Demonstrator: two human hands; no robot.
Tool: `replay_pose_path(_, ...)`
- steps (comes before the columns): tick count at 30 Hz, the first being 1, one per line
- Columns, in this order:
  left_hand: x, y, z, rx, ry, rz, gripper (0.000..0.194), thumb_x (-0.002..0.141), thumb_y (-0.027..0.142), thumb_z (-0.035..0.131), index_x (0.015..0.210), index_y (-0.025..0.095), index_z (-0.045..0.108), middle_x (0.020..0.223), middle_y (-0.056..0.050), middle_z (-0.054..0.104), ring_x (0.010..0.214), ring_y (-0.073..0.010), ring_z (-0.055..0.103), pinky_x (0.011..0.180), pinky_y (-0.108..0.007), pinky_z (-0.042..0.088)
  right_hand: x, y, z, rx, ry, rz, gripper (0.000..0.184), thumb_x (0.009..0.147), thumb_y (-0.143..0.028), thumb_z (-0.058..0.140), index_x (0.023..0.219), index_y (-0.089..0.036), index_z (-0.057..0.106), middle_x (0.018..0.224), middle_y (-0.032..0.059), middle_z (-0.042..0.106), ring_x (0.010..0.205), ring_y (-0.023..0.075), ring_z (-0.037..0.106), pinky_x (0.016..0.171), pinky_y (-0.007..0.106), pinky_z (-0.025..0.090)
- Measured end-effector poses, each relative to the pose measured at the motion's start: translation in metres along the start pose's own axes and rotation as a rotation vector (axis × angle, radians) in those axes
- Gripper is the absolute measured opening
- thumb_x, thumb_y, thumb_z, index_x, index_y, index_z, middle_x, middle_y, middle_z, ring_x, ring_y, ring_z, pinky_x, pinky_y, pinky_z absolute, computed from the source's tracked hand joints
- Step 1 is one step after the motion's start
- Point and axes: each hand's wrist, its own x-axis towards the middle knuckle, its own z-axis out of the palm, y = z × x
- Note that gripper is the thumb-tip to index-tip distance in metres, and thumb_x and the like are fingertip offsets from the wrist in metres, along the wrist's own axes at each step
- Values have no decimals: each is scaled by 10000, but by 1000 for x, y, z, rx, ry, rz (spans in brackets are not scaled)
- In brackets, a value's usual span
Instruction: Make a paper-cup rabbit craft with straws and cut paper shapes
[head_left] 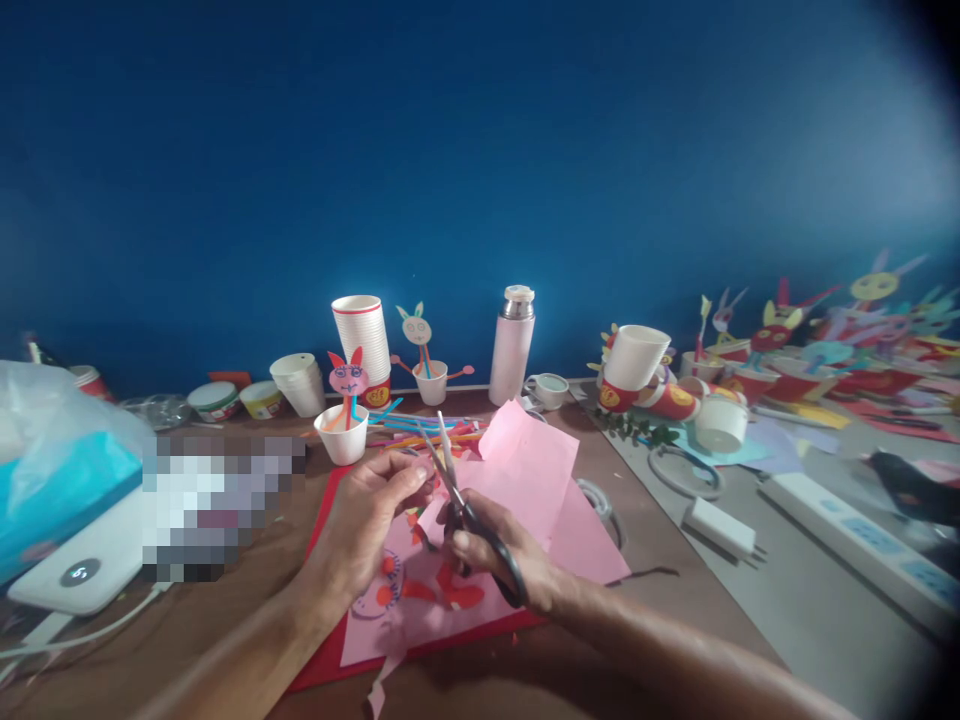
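My right hand (510, 550) grips black-handled scissors (448, 468), their blades parted and pointing up and away from me. Just left of the blades, my left hand (371, 505) is closed in a pinch on a small piece of pink paper (427, 470), mostly covered by the fingers. Below the hands lies a pink sheet (352, 645) with orange cutouts (459, 592) and a drawn face (371, 600), partly hidden by my left wrist. It rests on a red sheet (324, 525). A larger folded pink sheet (536, 460) stands up behind my right hand.
White cups with paper rabbit figures (343, 440), stacked cups (360, 330), and a pink thermos (513, 350) line the blue wall. A power bank (79, 570) lies left; a charger (724, 530) and power strip (855, 530) lie right, near many cup figures (776, 340).
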Motion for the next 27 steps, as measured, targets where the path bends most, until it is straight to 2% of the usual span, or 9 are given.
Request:
replay_pose_path(7,-3,3,5,-66,36,12,92,639,231,651,626,150,611,670,5,629,632,-108,574,646,-232,457,1,8,2,-64,8,-11,422,664,-472,641,904,-158,492,722,-13,485,570,74,408,525,207,347)
replay_pose_path(14,-5,0,9,-107,75,-28,95,628,230,653,659,146,623,680,-4,652,628,-110,583,636,-231,456,1,14,0,-134,37,-48,400,695,-474,612,928,-167,504,807,17,540,635,102,474,596,234,387)
replay_pose_path(27,-8,-9,10,-124,26,-24,63,666,218,638,691,161,630,660,36,625,594,-87,565,633,-218,452,0,5,4,-117,71,-23,399,681,-472,623,901,-170,484,728,-12,517,561,87,459,525,225,375)
